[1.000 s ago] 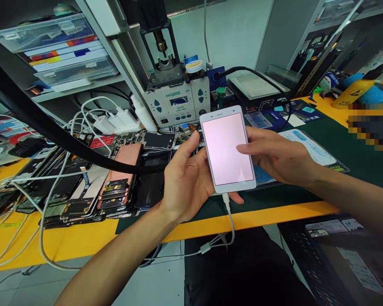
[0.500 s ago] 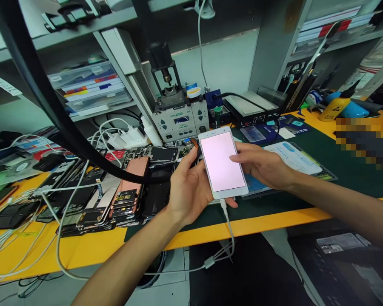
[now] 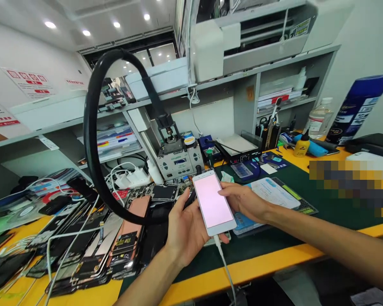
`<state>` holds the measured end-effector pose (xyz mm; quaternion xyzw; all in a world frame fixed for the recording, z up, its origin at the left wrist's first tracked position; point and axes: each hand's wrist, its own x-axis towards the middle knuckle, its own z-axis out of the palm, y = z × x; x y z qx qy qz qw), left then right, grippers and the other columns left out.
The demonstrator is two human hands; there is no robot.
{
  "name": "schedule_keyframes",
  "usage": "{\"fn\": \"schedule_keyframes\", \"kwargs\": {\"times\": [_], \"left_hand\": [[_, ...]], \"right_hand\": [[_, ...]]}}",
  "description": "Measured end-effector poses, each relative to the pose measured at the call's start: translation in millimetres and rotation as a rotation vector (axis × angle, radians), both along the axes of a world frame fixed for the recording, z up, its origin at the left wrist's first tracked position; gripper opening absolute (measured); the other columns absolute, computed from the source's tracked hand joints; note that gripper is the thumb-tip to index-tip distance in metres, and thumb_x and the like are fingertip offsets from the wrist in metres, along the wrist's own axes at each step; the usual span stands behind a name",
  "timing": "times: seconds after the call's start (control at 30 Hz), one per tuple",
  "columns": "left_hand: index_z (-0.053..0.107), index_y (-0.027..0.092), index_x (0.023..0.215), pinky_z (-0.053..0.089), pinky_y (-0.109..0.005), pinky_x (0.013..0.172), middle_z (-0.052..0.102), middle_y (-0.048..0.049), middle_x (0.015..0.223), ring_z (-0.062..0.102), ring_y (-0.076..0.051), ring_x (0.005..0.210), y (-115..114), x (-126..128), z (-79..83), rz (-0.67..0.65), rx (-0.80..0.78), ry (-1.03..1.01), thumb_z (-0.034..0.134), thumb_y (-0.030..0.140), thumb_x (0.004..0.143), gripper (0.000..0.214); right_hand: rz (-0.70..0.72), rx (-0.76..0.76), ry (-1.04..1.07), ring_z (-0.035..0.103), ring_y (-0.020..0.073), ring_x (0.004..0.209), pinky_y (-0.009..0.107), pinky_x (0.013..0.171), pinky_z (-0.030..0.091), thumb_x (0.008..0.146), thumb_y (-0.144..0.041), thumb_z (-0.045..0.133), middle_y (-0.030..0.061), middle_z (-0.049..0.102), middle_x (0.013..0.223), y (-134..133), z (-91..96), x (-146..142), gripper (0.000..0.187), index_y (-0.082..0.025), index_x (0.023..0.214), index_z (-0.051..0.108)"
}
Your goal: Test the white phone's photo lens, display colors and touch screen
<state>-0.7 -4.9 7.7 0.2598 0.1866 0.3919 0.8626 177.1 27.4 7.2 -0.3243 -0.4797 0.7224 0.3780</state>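
A white phone (image 3: 201, 191) is being held above the green mat (image 3: 332, 216), face up and tilted, its screen (image 3: 212, 203) being lit a plain pale pink. Its right edge is being pinched by the right hand (image 3: 247, 199): the thumb tip is being laid just over the screen border, the fingers being hidden behind the body. The lower part is being backed from beneath by the left hand (image 3: 187, 233); that palm is being held open, its thumb standing clear of the phone, so no firm closure is being made there. How hard the right thumb is being pressed cannot be told. A white cable (image 3: 224, 263) is being borne at the bottom edge, hanging past the yellow table edge (image 3: 207, 282).

Technique, as judged: weight is best being taken by the left fingers, the right thumb being freed for light contact. Slack is being called for in the cable, lest the plug be levered. Clearance is being advised from the black hose (image 3: 94, 148) and stacked phone parts (image 3: 138, 209) at left.
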Motion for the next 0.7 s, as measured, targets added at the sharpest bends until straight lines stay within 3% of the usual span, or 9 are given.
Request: {"fn": "schedule_keyframes", "kwargs": {"times": [0.27,0.33,0.5,0.7], "left_hand": [[0.05,0.007,0.135,0.053,-0.045,0.069,0.065,-0.017,0.098,0.065,-0.031,0.084,-0.4,3.9,-6.5,-0.024,0.049,-0.071,0.028,0.061,0.094,0.071],[0.05,0.008,0.136,0.05,-0.049,0.078,0.065,-0.019,0.107,0.065,-0.033,0.091,3.8,2.6,-10.0,-0.048,0.052,-0.075,0.028,0.063,0.093,0.073],[0.054,0.005,0.133,0.036,-0.051,0.101,0.062,-0.0223,0.122,0.054,-0.039,0.119,18.6,-4.6,-21.5,-0.06,0.059,-0.031,0.047,0.061,0.085,0.075],[0.06,0.006,0.129,0.031,-0.051,0.105,0.062,-0.0209,0.126,0.05,-0.043,0.124,31.0,-12.1,-30.7,-0.099,0.08,0.025,0.061,0.064,0.073,0.08]], "right_hand": [[-0.02,0.019,0.011,0.058,0.0182,0.069,0.025,0.06,0.039,0.069,-0.034,0.057,0.0043,0.066,0.081,0.8,-9.0,-2.2,0.032,-0.016,0.096,0.059],[-0.028,0.039,0.022,0.059,0.0188,0.073,0.026,0.063,0.04,0.07,-0.032,0.056,0.0041,0.066,0.08,0.4,-10.4,-2.7,0.033,-0.016,0.098,0.062],[-0.018,0.048,0.081,0.062,0.0211,0.08,0.03,0.074,0.044,0.072,-0.031,0.058,0.0038,0.067,0.08,-1.1,-12.3,-4.7,0.04,-0.017,0.108,0.065],[-0.023,-0.012,0.152,0.064,0.0226,0.083,0.029,0.074,0.044,0.07,-0.03,0.061,0.0057,0.069,0.083,-0.1,-12.8,-8.6,0.042,-0.015,0.109,0.067]]}}
